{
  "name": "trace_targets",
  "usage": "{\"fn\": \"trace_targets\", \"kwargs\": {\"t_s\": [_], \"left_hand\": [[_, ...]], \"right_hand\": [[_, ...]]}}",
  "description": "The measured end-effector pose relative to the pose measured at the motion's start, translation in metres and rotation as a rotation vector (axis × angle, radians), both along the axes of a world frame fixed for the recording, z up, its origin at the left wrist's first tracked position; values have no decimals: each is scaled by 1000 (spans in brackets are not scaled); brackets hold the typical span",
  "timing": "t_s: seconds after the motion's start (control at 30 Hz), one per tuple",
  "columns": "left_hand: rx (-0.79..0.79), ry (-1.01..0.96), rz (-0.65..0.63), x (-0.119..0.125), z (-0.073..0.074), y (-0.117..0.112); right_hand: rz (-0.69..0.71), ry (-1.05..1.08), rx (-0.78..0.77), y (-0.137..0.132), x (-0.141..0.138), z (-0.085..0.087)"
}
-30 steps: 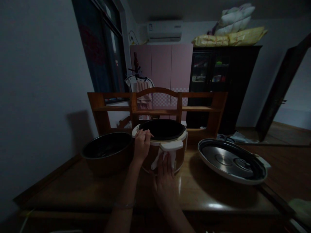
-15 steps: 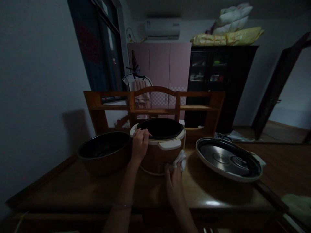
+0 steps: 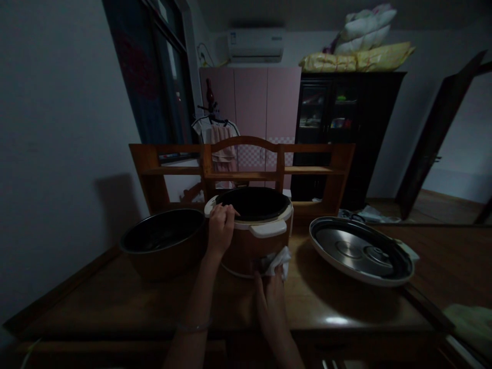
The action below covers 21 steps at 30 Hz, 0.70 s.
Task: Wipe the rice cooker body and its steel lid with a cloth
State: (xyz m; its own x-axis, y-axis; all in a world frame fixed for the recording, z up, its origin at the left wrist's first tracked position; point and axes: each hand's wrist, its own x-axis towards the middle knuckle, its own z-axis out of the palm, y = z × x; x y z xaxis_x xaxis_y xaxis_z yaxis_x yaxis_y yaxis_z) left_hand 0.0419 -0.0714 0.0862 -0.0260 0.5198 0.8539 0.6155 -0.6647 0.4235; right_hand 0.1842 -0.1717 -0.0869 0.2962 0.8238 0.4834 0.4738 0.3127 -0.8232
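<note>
While the cooker (image 3: 244,248) sits back from the table's (image 3: 338,305) front edge, left hand (image 3: 221,228)'s gripping its near-left rim, right hand (image 3: 272,297)'s clutching a white cloth (image 3: 282,260) by its lower front.

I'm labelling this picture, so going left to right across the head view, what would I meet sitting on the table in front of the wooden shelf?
Pot → cooker → upturned lid.

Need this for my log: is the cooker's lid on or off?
Off: the lid lies right of the cooker, metal side showing, and the cooker's dark opening is uncovered.
</note>
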Motion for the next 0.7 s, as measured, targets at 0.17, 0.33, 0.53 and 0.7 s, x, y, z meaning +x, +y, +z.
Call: {"fn": "trace_targets", "kwargs": {"t_s": [0.17,0.33,0.53,0.7], "left_hand": [[9,2,-5,0,-1,1],[10,2,-10,0,-2,2],[-2,-13,1,0,-2,2],[4,-13,3,0,-2,2]], "right_hand": [[58,122,-146,0,3,4],[76,164,-207,-2,3,7],[99,179,-150,-10,-1,41],[106,167,-71,-9,-1,67]]}}
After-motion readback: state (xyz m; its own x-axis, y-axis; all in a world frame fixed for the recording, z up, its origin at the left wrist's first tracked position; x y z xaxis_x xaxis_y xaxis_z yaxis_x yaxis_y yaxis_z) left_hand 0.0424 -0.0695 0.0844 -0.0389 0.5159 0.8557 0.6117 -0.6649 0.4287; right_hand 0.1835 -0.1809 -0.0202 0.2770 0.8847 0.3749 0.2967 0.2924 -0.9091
